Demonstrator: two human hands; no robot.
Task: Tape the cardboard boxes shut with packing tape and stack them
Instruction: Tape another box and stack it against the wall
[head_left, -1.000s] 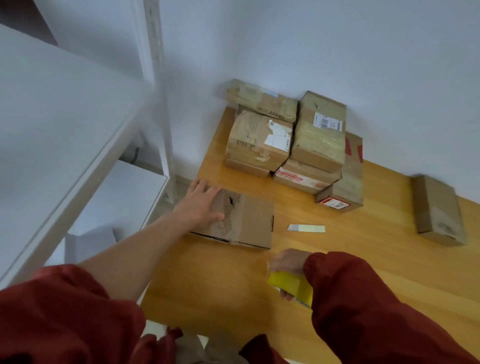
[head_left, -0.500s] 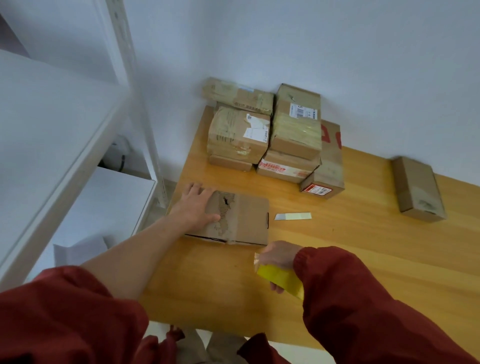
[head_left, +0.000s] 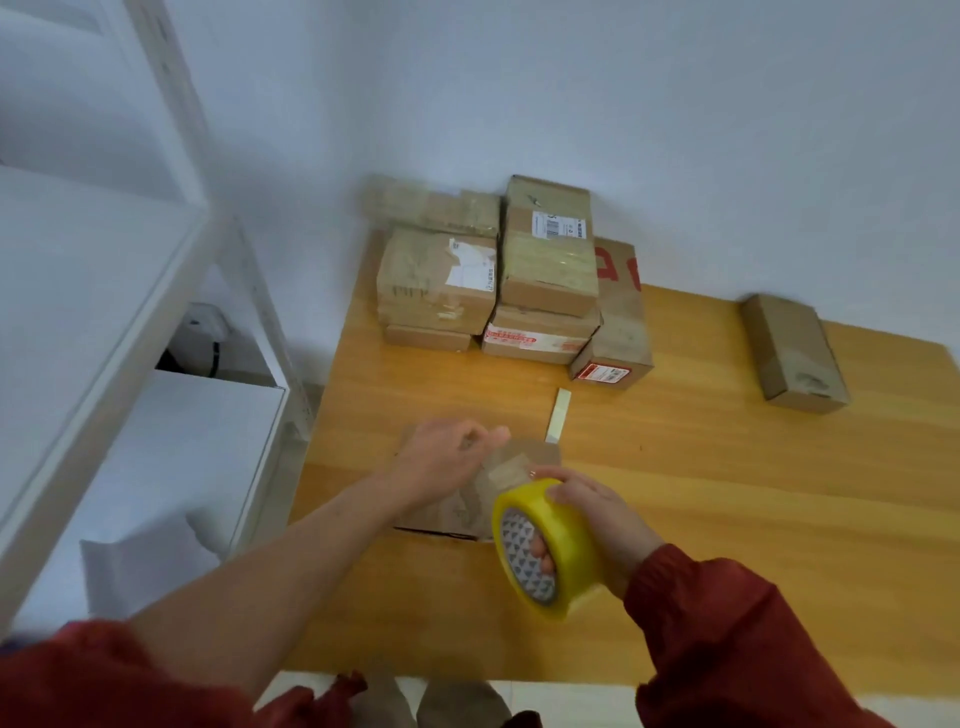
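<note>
A flat brown cardboard box lies near the table's left front. My left hand is over its top, blurred, with fingers seeming to pinch the free end of clear tape stretched from the roll. My right hand grips a yellow roll of packing tape just right of the box, fingers through its core. A stack of taped boxes stands against the wall at the back.
A single brown box lies at the far right of the wooden table. A small pale strip lies behind the flat box. White shelving stands close on the left.
My right hand has lifted the tape roll up beside the box. My left hand has shifted from lying flat on the box's left part to the tape end over its top.
</note>
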